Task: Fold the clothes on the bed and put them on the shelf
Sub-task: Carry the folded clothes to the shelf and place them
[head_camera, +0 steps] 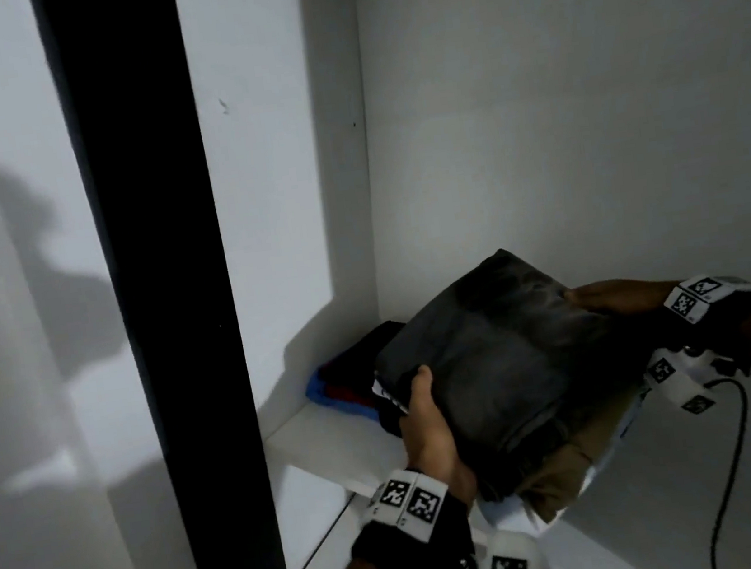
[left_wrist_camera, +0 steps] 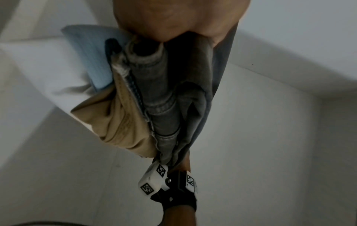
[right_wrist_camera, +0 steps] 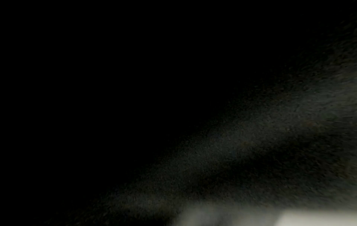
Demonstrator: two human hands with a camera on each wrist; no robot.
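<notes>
1. A folded pile (head_camera: 351, 372) already sat in the shelf's (head_camera: 335, 435) back-left corner.
2. Bare board lay in front of it.
3. The black upright (head_camera: 161, 287) bounded my left.

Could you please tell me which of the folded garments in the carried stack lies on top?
The dark grey folded jeans lie on top, under the left hand thumb and right hand; the tan folded trousers and light blue folded garment sit beneath.

Faded grey denim jeans (head_camera: 505, 353), matt tan cotton trousers (left_wrist_camera: 119, 122), smooth white laminate shelf (head_camera: 336, 440)
</notes>
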